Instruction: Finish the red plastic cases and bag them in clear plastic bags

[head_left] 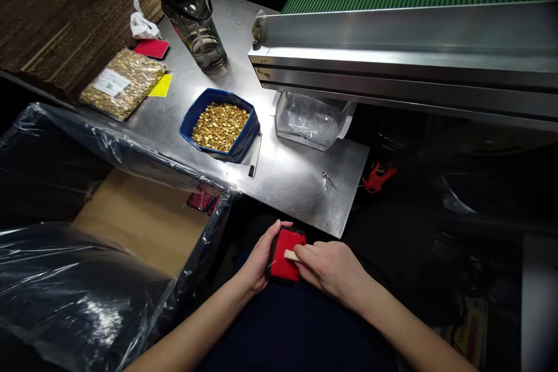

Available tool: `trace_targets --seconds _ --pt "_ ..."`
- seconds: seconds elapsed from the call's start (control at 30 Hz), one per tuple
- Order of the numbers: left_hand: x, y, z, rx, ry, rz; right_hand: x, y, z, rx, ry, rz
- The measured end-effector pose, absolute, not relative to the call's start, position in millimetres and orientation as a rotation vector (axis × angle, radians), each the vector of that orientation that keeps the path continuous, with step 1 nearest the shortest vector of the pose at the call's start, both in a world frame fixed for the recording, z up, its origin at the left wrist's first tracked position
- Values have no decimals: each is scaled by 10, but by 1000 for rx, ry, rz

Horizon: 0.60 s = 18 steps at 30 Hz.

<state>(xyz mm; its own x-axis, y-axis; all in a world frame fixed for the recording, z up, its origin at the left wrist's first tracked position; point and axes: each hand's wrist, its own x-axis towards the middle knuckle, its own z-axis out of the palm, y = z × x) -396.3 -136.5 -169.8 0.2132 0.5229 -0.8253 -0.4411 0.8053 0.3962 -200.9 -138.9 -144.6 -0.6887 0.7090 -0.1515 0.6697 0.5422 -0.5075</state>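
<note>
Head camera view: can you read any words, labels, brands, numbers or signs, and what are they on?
No text can be read.
White label on the bag of gold-coloured pieces: print too small to read.
Yellow slip beside the bag: nothing legible.
Bottle: nothing legible.

Two hands [260,261] [332,267], one pale strip [292,255], one bottle [201,38], one blue tub [188,122], one filled bag [142,74], one yellow note [161,86] are seen. Red-black pieces [282,268]: at least three counted.
</note>
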Motion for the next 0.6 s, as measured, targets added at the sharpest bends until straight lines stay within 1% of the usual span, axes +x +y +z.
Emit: trace_targets --seconds 0.17,0.33,0.5,0.6 --pt "-3980 -1363 -1744 44 1149 677 -2005 -1372 -1414 -1154 -2728 838" --pt "-3988 -1374 -1767 16 1153 688 -1988 -1369 -1442 -1263 -2718 792" --pt "-3995 -1378 -1749 88 1188 664 -1997 -1362 -1430 -1179 -2756 828" --pt "-3998 -1374 -1745 77 1206 671 -1978 -1353 -1430 -1259 -2743 812"
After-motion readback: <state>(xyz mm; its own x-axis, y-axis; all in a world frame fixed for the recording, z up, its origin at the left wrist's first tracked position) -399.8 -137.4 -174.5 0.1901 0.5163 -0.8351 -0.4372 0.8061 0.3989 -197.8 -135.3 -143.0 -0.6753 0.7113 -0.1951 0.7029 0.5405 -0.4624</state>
